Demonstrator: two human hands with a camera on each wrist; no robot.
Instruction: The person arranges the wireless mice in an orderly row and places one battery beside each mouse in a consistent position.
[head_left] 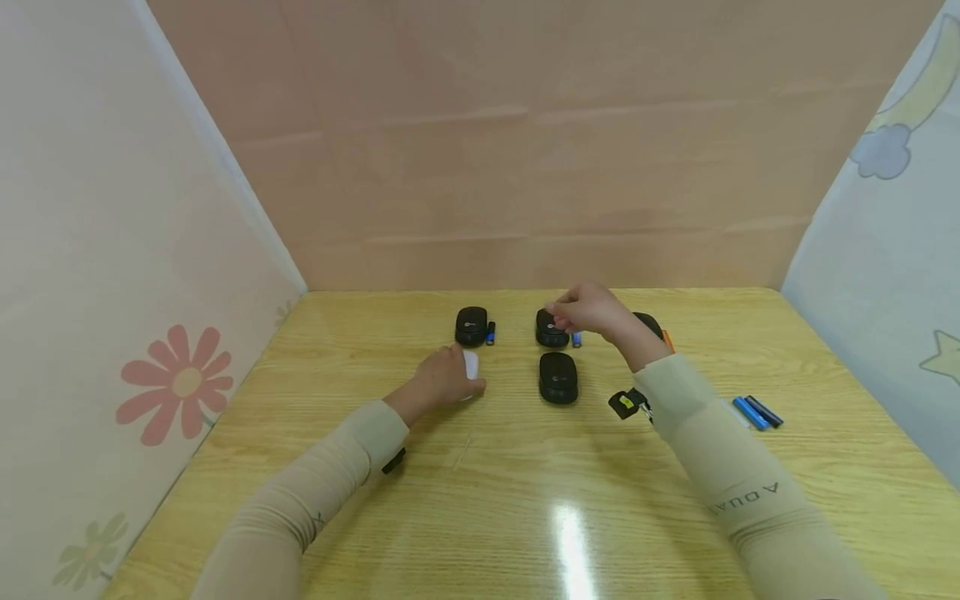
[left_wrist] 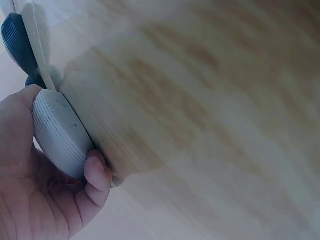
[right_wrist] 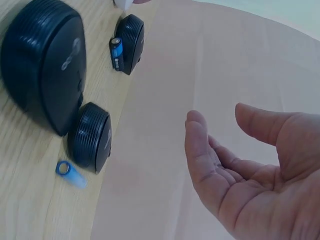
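Note:
My left hand (head_left: 442, 375) grips a white rounded case with ribbed sides (left_wrist: 60, 132), which sits low over the wooden table. My right hand (head_left: 588, 312) is above the back middle black rounded case (head_left: 550, 335). In the right wrist view its fingers curve loosely, the thumb is apart from them, and nothing is between. A blue battery (right_wrist: 71, 174) lies beside that case. Nearer the front stands another black case (head_left: 558, 377). A further black case (head_left: 471, 325) is at the back left, with a black and blue battery (head_left: 491, 333) beside it.
Behind my right forearm, a black case (head_left: 647, 322) and an orange item (head_left: 667, 340) are partly hidden. Several blue and dark sticks (head_left: 750, 412) lie on the right. A small black device (head_left: 624, 403) is by the right sleeve. Walls enclose the table (head_left: 480, 500) at back and sides.

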